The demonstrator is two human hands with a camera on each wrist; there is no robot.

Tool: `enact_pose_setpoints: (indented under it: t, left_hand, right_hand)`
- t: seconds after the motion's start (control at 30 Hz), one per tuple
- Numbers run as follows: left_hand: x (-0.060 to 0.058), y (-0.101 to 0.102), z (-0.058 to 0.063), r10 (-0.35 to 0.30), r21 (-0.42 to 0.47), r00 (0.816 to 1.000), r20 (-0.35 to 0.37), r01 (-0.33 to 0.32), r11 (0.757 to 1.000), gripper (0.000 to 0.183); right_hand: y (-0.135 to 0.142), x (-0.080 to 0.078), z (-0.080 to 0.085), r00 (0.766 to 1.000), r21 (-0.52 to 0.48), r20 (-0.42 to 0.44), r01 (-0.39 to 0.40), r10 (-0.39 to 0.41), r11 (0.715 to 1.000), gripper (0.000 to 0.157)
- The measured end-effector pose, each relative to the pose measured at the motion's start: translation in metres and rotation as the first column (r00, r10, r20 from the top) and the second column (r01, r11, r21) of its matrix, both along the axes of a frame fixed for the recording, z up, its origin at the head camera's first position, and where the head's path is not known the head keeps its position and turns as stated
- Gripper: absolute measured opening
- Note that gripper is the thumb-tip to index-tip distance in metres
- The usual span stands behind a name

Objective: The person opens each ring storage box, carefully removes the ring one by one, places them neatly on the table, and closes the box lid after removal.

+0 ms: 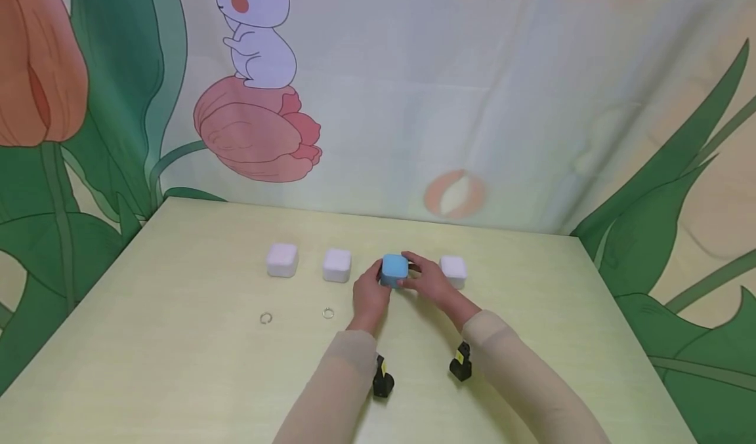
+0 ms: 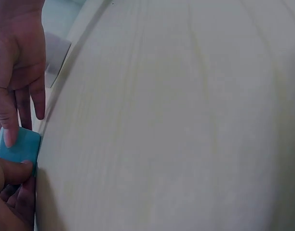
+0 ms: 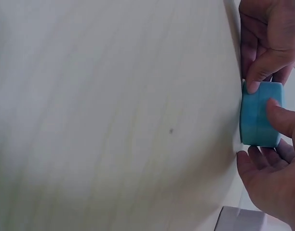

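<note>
A small blue box [image 1: 394, 270] with rounded corners stands on the table between my two hands. My left hand [image 1: 370, 296] holds it from the left, thumb on its near side. From the right, my right hand [image 1: 434, 282] grips the same box, its thumb on the near face and its fingers reaching round the far side. In the right wrist view a faint seam runs along the blue box [image 3: 259, 115], and both thumbs press on it. The left wrist view shows the blue box [image 2: 23, 144] at the left edge, partly covered by fingers.
Two pale box-shaped pieces, a left one [image 1: 282, 260] and a middle one [image 1: 337, 265], stand left of my hands. Another pale box [image 1: 453, 271] is right behind my right hand. Two rings [image 1: 266, 318] lie nearer me. A printed curtain [image 1: 384, 103] hangs behind the table [image 1: 177, 365].
</note>
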State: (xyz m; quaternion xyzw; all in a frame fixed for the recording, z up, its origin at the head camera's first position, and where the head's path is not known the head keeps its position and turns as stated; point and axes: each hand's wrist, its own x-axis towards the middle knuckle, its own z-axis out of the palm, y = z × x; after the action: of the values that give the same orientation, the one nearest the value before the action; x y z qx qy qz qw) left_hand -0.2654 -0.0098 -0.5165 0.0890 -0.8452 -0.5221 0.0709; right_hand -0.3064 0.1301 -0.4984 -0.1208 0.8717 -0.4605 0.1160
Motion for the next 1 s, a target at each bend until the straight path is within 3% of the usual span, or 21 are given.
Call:
enact_pose_setpoints:
  t: [0.23, 0.5, 1.0]
  left_hand:
    - [0.001, -0.003, -0.001, 0.011, -0.014, 1.0, 0.007, -0.011, 1.0, 0.058]
    - [0.0, -0.004, -0.001, 0.011, -0.008, 1.0, 0.004, -0.011, 1.0, 0.055]
    - [-0.004, -0.002, 0.001, 0.006, -0.004, 0.999, 0.037, -0.006, 1.0, 0.056]
  right_hand:
    - [-0.001, -0.002, -0.009, 0.998, 0.052, -0.059, -0.035, 0.038, 0.998, 0.064]
    - [-0.002, -0.001, -0.007, 0.995, 0.08, -0.084, -0.048, 0.055, 0.996, 0.06]
    - [0.004, -0.011, -0.001, 0.993, 0.079, -0.065, -0.098, 0.103, 0.992, 0.058]
